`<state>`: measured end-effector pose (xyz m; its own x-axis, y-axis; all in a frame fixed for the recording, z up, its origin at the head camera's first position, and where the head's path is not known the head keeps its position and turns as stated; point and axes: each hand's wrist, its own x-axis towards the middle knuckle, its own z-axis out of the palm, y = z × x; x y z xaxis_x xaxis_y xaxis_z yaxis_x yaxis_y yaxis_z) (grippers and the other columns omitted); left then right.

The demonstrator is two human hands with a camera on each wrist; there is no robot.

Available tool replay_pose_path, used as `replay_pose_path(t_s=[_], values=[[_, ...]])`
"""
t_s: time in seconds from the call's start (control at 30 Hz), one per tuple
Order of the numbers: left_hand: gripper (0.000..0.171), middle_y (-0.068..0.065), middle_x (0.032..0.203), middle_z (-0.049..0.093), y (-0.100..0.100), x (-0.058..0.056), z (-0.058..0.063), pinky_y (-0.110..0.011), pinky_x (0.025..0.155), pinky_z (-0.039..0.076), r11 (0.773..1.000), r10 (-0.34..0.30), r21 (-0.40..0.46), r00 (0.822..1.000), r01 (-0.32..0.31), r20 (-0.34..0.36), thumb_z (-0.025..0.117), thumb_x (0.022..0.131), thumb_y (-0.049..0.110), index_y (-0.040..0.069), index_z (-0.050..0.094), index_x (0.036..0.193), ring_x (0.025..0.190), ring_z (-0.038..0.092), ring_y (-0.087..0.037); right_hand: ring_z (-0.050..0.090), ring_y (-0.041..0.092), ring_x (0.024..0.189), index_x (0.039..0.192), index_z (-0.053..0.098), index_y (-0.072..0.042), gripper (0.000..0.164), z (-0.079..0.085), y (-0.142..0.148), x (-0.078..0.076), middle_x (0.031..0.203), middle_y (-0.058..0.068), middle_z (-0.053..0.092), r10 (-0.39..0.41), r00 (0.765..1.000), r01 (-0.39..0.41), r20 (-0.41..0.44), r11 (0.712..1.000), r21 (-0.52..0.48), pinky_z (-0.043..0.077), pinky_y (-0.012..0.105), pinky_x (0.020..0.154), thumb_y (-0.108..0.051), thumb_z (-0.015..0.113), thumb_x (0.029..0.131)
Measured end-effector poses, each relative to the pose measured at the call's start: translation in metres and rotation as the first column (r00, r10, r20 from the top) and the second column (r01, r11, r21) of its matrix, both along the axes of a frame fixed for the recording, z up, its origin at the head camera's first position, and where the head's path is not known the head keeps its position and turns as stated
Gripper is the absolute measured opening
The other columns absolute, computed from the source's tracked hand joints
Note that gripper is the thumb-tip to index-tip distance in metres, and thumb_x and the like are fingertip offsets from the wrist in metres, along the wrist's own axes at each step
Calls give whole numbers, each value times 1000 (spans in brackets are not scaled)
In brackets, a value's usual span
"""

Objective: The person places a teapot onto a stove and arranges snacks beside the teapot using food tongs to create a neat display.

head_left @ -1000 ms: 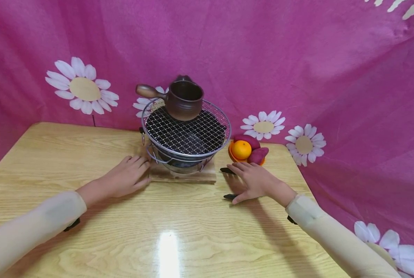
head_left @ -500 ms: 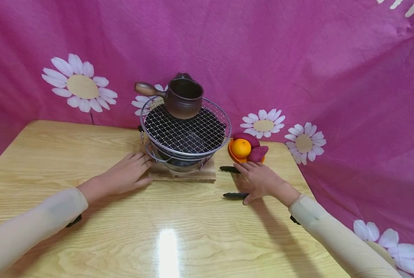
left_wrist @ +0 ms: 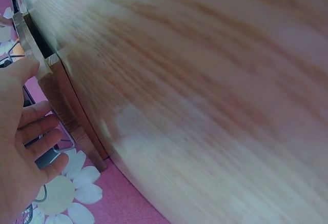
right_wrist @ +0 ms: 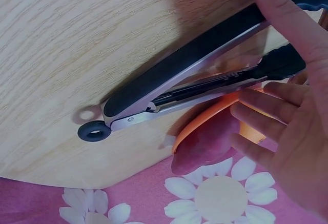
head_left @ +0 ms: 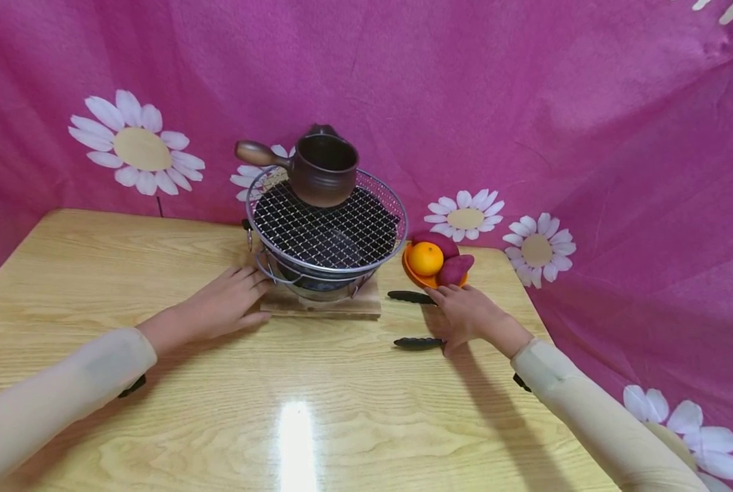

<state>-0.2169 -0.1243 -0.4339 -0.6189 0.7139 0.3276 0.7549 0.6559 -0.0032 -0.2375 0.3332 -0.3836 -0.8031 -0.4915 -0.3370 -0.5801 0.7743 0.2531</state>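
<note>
My left hand [head_left: 221, 307] lies at the left end of the wooden board [head_left: 317, 307] under a round charcoal grill [head_left: 336, 280]; in the left wrist view its fingers are loosely spread beside the board's edge. Over a pair of black-and-silver tongs [right_wrist: 195, 55] reaches my right hand [head_left: 468, 316], thumb and fingers spread. The tongs lie spread on the table, black tips pointing left. In the right wrist view the thumb overlaps the near arm of the tongs and the fingers are by the far arm. From the head, the hand hides the tongs' middle.
A brown clay pot [head_left: 323, 178] with a side handle stands on the wire grate [head_left: 336, 232]. Right of the grill, an orange bowl [head_left: 417, 277] holds an orange [head_left: 425, 258] and purple sweet potatoes [head_left: 455, 270]. A pink flowered cloth [head_left: 366, 82] hangs behind the table.
My right hand has drawn slightly right along the tongs, uncovering more of both black tips. The left hand stays by the board, and the head view has tilted a little.
</note>
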Motion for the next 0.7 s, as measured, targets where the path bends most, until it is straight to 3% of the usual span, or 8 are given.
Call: replay_pose_path(t_s=[0.27, 0.53, 0.7], values=[[51, -22, 128, 66, 2, -1, 1, -55, 103, 47, 1000, -6, 14, 1000, 6, -7, 71, 93, 36, -3, 66, 124, 122, 59, -40, 55, 38, 130, 146, 48, 3, 116, 2, -2, -2, 143, 21, 58, -36, 999, 35, 37, 999, 13, 45, 57, 110, -53, 95, 56], [49, -22, 128, 65, 4, -5, 1, -54, 103, 47, 1000, -16, 9, 999, 16, -32, 72, 92, 36, -1, 67, 122, 121, 59, -40, 64, 33, 113, 142, 49, 2, 109, 1, -3, -5, 131, 16, 65, -113, 987, 112, 118, 994, 16, 49, 55, 105, -46, 97, 56], [51, -26, 132, 63, 6, -6, 2, -58, 108, 43, 1000, -11, -14, 999, 11, -35, 72, 91, 37, -3, 66, 123, 127, 56, -43, 64, 35, 112, 143, 48, 2, 110, 1, -3, -8, 132, 16, 64, -147, 977, 149, 154, 989, -2, 50, 54, 105, -45, 97, 56]])
